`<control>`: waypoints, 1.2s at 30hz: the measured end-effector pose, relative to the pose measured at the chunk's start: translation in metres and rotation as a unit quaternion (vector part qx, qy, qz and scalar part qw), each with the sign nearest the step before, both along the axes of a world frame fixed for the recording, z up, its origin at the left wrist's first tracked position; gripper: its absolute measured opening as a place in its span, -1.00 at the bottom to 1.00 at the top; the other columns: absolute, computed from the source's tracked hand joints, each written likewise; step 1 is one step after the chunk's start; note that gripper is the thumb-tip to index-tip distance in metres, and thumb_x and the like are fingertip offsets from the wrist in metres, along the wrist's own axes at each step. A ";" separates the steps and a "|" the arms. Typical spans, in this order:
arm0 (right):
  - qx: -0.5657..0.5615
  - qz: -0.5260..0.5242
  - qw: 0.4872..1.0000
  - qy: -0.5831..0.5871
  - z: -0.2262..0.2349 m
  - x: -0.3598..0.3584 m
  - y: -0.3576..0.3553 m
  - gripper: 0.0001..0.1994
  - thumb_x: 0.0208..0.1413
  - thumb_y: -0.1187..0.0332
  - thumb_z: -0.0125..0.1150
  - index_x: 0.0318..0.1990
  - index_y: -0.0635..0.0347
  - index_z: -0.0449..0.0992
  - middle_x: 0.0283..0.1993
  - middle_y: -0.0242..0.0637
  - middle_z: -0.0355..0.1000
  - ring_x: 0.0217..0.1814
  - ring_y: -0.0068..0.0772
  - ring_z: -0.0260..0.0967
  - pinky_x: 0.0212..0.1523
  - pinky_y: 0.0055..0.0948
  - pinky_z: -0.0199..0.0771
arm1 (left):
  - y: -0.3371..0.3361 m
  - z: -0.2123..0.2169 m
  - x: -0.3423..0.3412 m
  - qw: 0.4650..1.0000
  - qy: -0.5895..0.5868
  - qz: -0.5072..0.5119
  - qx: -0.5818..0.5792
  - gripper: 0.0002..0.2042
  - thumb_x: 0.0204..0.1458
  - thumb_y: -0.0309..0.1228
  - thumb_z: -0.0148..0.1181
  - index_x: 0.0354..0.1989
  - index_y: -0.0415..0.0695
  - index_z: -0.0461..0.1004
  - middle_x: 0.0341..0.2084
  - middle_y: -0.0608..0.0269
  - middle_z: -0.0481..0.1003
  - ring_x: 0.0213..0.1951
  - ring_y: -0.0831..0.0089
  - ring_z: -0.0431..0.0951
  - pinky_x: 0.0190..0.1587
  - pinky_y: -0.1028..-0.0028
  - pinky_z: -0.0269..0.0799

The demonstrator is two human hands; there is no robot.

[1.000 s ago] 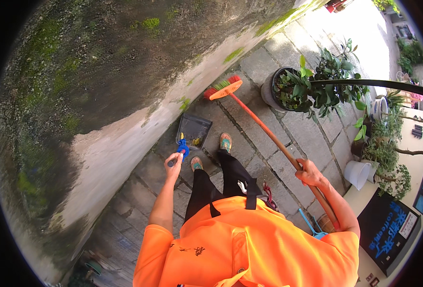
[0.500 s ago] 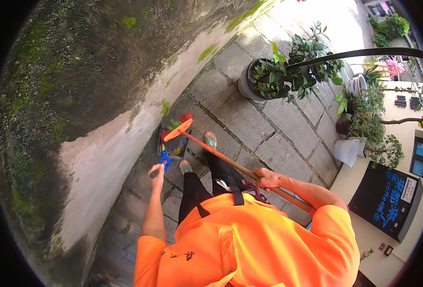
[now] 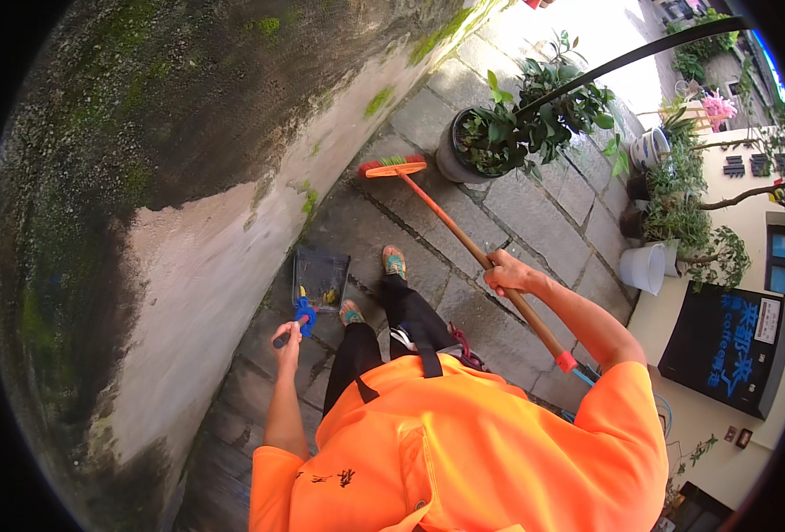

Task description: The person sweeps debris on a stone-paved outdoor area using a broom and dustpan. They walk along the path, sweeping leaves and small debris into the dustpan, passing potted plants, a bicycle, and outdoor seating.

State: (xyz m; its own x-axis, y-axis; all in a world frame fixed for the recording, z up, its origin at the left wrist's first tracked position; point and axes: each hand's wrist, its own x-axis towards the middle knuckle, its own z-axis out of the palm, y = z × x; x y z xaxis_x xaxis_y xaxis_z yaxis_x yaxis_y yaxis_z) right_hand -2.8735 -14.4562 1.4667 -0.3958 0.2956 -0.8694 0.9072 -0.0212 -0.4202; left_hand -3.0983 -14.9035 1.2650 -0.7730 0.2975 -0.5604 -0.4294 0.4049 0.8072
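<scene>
My right hand [image 3: 506,271] grips the wooden shaft of a long broom [image 3: 463,239]. Its orange head with green bristles [image 3: 393,166] rests on the paving near a potted plant. My left hand [image 3: 286,336] holds the blue handle [image 3: 303,314] of a dark dustpan [image 3: 321,277]. The pan sits on the stone slabs by the wall, with some debris in it. My feet in colourful shoes [image 3: 393,262] stand just right of the pan. An orange shirt fills the lower part of the view.
A mossy, stained wall [image 3: 171,204] rises on the left. A dark pot with a leafy plant [image 3: 499,133] stands beyond the broom head. More potted plants and a white bucket [image 3: 645,268] line the right side, next to a dark sign board [image 3: 730,350].
The broom head has swung away from the dustpan, out toward the potted plant. My left hand still holds the dustpan handle in about the same place by the wall.
</scene>
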 end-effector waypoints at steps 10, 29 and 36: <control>-0.237 0.013 0.971 -0.027 0.001 0.016 -0.146 -0.76 -0.17 0.53 0.01 -0.26 0.39 0.30 -0.71 -0.38 0.18 -0.78 -0.54 0.15 -0.79 -0.51 0.12 | -0.062 -0.015 0.000 1.000 0.017 0.000 -0.008 -0.83 -0.01 -0.35 0.19 -0.47 -0.21 0.46 -0.65 0.42 0.39 -0.60 0.69 0.33 -0.53 0.65 0.27; -0.101 -0.116 0.988 0.018 0.053 0.138 -0.158 -0.75 -0.16 0.47 0.08 -0.26 0.36 0.34 -0.70 -0.38 0.21 -0.77 -0.56 0.15 -0.80 -0.52 0.11 | -0.134 0.019 0.079 0.995 0.013 0.093 -0.046 -0.74 0.04 -0.21 0.12 -0.38 -0.20 0.43 -0.49 0.27 0.47 -0.59 0.61 0.41 -0.55 0.63 0.38; -0.133 -0.247 0.955 0.094 -0.005 0.226 -0.136 -0.90 -0.11 0.47 0.07 -0.48 0.32 0.32 -0.69 -0.35 0.25 -0.76 -0.54 0.21 -0.80 -0.49 0.19 | -0.160 0.071 0.154 0.972 0.030 0.224 -0.066 -0.72 0.04 -0.18 0.11 -0.35 -0.20 0.40 -0.45 0.21 0.48 -0.61 0.49 0.46 -0.61 0.59 0.43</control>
State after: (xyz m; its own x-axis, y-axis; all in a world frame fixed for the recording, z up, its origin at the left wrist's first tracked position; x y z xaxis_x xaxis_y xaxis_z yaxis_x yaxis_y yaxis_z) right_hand -2.6473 -14.5922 1.4619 -0.4226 0.2649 -0.8667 0.6680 -0.5553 -0.4954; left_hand -2.9446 -15.0634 1.3363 -0.8409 -0.1474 -0.5207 -0.5400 0.2894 0.7903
